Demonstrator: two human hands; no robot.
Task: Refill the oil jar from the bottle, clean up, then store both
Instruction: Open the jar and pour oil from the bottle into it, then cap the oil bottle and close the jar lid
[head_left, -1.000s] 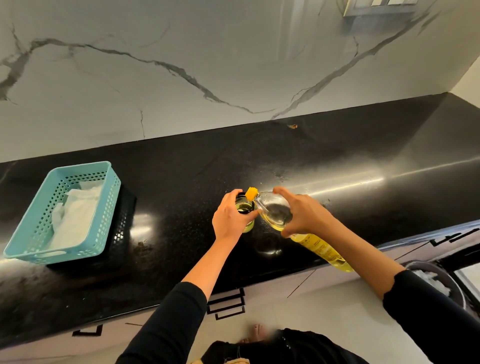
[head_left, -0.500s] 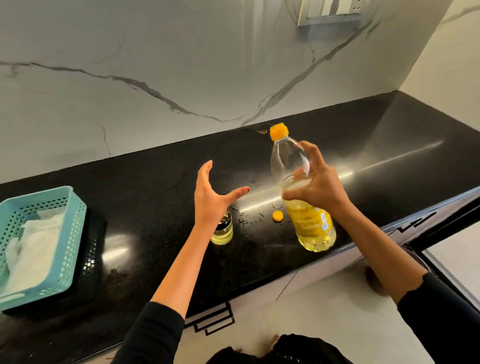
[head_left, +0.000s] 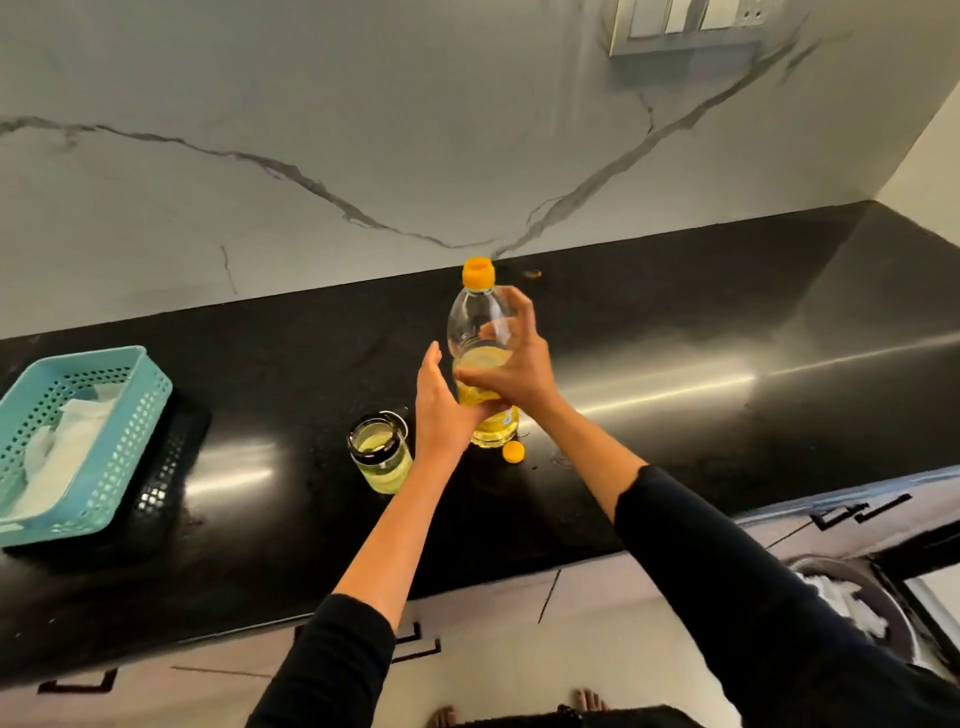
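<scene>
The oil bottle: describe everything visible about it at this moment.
The oil bottle is clear plastic with an orange spout collar on top, its loose orange cap lying on the black counter beside its base. It stands upright, yellow oil filling roughly the lower half, a yellow label low down. The right hand wraps its middle; the left hand touches its left side.

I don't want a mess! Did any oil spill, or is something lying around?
I can't see any spilled oil. A small orange cap lies loose on the black counter beside the oil bottle, and the oil jar stands open.
</scene>
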